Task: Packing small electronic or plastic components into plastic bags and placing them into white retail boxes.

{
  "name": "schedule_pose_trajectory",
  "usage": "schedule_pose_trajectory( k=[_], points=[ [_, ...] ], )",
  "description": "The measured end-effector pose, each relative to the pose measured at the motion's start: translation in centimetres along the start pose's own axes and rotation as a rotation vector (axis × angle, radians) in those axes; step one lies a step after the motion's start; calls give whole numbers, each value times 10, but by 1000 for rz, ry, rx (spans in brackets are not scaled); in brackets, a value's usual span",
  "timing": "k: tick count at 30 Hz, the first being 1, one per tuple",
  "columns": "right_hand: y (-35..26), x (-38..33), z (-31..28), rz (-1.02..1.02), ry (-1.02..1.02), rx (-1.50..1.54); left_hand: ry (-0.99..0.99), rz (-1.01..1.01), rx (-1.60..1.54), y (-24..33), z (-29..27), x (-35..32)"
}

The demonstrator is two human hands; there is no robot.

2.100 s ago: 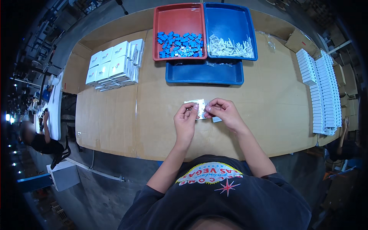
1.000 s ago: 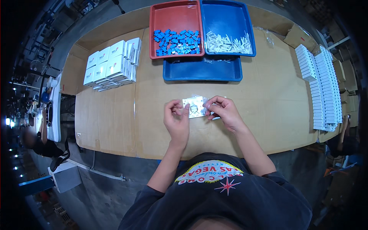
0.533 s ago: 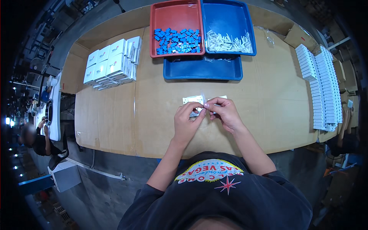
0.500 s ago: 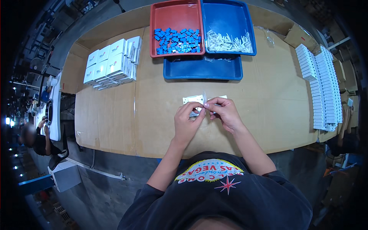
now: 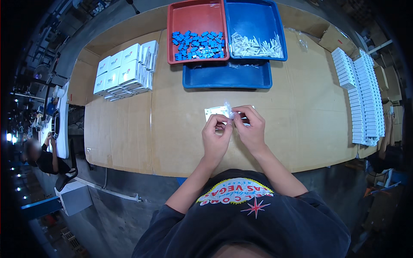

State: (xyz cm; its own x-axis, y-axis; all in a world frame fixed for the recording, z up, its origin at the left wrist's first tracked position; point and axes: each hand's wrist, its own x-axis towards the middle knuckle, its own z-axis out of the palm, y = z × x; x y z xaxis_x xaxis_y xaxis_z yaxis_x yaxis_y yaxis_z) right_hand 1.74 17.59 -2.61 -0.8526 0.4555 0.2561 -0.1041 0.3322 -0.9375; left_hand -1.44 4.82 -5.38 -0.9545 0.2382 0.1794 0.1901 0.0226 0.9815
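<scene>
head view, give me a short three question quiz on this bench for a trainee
1. Multiple choice: what colour are most of the small plastic pieces in the red rectangular plastic tray? a) white b) blue c) yellow
2. True or false: a heap of thin white sticks lies in the red tray.
3. Short answer: what shows at the fingertips of the bare left hand and bare right hand?

Key: 1. b. 2. False: the thin white sticks lie in the blue rectangular plastic tray beside it. 3. A crumpled clear plastic piece.
</scene>
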Motion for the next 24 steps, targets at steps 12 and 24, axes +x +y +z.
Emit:
schedule_pose_trajectory(
  k=[12,24],
  points=[
    [9,0,-9,353,-120,580,-63,-480,-459,-5,-17,12],
    [30,4,-20,559,-393,498,34,56,260,15,-29,28]
  ],
)
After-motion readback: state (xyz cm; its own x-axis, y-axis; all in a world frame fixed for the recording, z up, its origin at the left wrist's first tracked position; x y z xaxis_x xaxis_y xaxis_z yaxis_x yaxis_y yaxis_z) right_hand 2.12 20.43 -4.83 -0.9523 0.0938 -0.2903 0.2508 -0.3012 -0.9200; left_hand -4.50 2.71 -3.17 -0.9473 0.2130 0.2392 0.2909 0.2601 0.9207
